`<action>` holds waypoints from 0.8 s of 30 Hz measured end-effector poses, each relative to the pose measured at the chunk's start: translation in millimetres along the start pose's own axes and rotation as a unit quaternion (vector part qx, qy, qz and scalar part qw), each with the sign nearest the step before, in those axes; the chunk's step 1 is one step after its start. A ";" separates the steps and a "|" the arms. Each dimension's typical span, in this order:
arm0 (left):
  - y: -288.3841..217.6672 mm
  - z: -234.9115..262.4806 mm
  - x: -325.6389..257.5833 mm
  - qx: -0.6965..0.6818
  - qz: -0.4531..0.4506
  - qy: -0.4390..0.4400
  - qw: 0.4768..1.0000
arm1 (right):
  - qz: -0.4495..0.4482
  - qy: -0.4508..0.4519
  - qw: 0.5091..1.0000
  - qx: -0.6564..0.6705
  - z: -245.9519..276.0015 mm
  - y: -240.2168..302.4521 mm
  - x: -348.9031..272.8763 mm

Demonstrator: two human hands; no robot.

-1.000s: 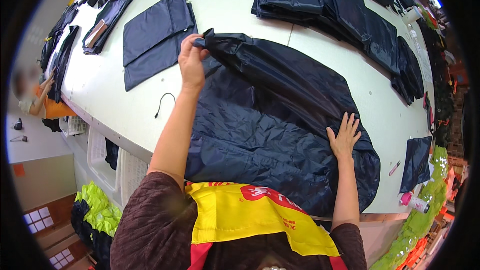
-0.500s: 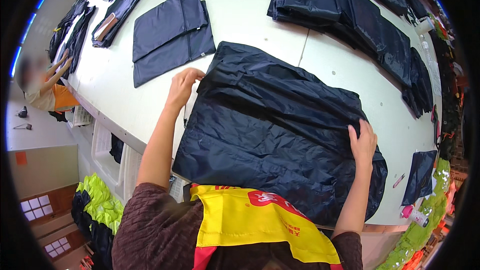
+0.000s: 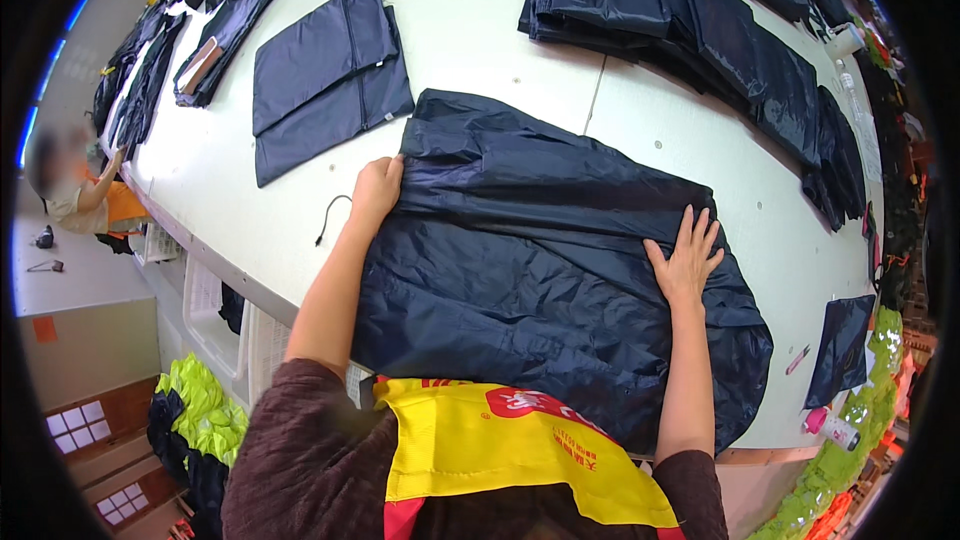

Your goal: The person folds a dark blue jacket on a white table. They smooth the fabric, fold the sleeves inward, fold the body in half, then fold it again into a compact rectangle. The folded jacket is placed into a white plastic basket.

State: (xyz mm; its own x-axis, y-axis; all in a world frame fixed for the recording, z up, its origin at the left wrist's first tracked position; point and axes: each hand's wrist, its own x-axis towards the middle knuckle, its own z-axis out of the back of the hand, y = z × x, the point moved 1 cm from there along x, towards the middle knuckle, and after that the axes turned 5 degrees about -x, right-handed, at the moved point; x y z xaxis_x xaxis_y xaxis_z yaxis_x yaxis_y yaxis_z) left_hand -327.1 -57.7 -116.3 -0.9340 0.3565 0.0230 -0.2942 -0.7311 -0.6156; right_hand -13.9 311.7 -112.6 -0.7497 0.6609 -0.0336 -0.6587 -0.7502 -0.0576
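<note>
White tabletop (image 3: 465, 45), navy fabric (image 3: 520, 275) (wrinkled)

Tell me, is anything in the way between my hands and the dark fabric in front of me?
Nothing visible: your left hand is at the dark fabric's left edge, and your right hand lies on top. The folded dark piece lies beyond your left hand, not between.

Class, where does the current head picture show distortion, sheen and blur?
Head view: black corners, and the white table curves along its left edge; head view: soft sheen on the wrinkled dark fabric; head view: a co-worker's head is blurred.
</note>
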 end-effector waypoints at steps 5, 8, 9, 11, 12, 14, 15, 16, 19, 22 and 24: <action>-41.7 2.3 5.7 -0.164 0.015 -0.060 0.984 | -0.017 0.038 0.999 0.012 5.8 -3.0 -2.7; -55.8 0.6 21.8 -0.404 -0.048 0.005 0.914 | 0.030 0.000 1.000 -0.008 9.3 7.5 -4.1; -69.3 2.1 26.4 -0.373 -0.070 0.021 0.925 | 0.020 0.012 1.000 -0.013 -1.2 6.9 -5.5; -93.3 7.4 35.5 -0.307 -0.114 0.051 0.944 | 0.011 0.010 1.000 -0.015 -5.9 5.0 -6.2; -76.8 -0.6 48.3 -0.264 -0.092 -0.017 0.960 | 0.026 0.003 1.000 -0.003 -4.8 5.5 -7.5; -49.1 -30.2 56.9 -0.083 -0.108 -0.137 0.981 | 0.052 -0.012 0.998 0.021 -2.7 5.2 -8.3; -46.4 -41.2 56.3 0.075 -0.115 -0.181 0.974 | 0.035 -0.002 0.999 -0.003 3.0 2.5 -13.3; -41.3 -48.3 55.8 0.094 -0.116 -0.197 0.969 | 0.017 0.008 0.999 -0.027 15.1 -1.5 -22.4; -42.0 -56.8 55.4 0.099 -0.096 -0.230 0.963 | -0.131 0.024 0.990 -0.055 -2.9 -58.1 -59.9; -52.8 -55.5 55.8 0.110 -0.155 -0.237 0.953 | -0.115 -0.035 0.992 -0.027 -26.2 -89.6 -78.7; -54.0 -56.1 58.5 0.099 -0.150 -0.229 0.957 | -0.085 -0.013 0.996 -0.005 -15.6 -92.4 -70.0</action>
State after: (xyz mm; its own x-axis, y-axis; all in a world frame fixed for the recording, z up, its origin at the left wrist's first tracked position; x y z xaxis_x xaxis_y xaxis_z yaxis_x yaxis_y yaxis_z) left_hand -354.6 35.3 -125.9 -0.7791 0.3088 0.5456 -0.5532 -0.7481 -0.3665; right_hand 100.4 335.0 -120.5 -0.6286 0.7778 0.0026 -0.7760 -0.6269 -0.0697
